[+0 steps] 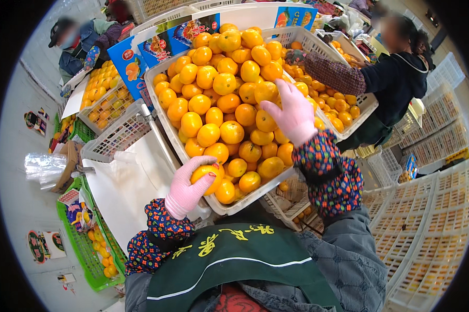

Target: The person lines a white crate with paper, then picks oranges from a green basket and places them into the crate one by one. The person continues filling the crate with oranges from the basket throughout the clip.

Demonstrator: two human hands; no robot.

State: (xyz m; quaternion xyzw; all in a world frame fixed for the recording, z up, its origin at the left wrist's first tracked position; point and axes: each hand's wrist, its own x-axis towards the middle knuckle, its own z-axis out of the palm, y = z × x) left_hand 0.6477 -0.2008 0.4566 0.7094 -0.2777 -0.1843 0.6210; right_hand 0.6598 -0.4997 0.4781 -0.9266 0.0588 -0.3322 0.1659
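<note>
A large white plastic crate (pixel 159 104) piled with orange mandarins (pixel 224 83) fills the middle of the view. My left hand (pixel 187 188), in a pink knit glove with its red-tipped fingertips, is closed round a mandarin (pixel 202 173) at the crate's near left corner. My right hand (pixel 291 112), also gloved in pink, is over the right part of the pile with thumb and fingers apart, nothing visibly held. Floral sleeve covers are on both forearms, and a dark green apron is below. A white sheet (pixel 135 192) lies left of the crate.
Co-workers (pixel 395 88) (pixel 78 49) stand at upper right and upper left beside crates of fruit (pixel 349 130). A green basket (pixel 94 275) and cardboard box (pixel 62 171) are at left. Stacked white crates (pixel 421 229) rise at right; printed blue cartons (pixel 120 62) stand behind the pile.
</note>
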